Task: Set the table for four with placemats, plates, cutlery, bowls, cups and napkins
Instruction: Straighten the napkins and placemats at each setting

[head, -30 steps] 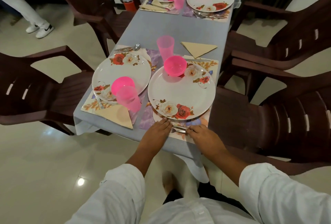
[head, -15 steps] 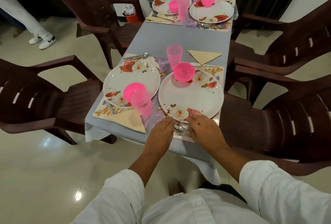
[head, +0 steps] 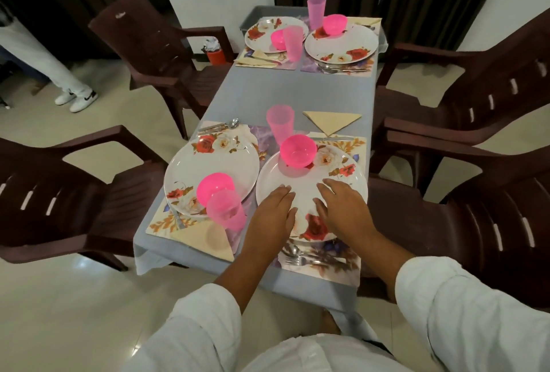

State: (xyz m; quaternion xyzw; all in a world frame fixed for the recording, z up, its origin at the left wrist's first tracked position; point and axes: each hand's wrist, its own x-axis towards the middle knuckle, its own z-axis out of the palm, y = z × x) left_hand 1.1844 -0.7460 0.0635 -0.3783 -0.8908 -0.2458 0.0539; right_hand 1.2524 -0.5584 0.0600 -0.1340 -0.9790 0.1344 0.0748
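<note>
The near right floral plate (head: pixel 333 175) lies on its placemat (head: pixel 336 267) and carries a pink bowl (head: pixel 298 150). My left hand (head: pixel 272 212) and my right hand (head: pixel 342 208) lie flat with straight fingers over the plate's near half. A spoon and fork (head: pixel 297 255) rest on the placemat just below the plate. A pink cup (head: pixel 279 123) and a folded beige napkin (head: pixel 331 120) sit beyond it. The near left plate (head: pixel 208 169) holds a pink bowl (head: pixel 215 187), with a pink cup (head: pixel 224 211) and a napkin (head: pixel 208 237) beside it.
Two more settings with plates, pink bowls and cups sit at the table's far end (head: pixel 309 41). Dark brown plastic chairs (head: pixel 59 193) flank the grey table on both sides. A person's legs in white shoes (head: pixel 76 97) stand at the far left.
Both hands have moved up from the cutlery at the placemat's near edge onto the near right plate. The spoon and fork now lie uncovered below the plate.
</note>
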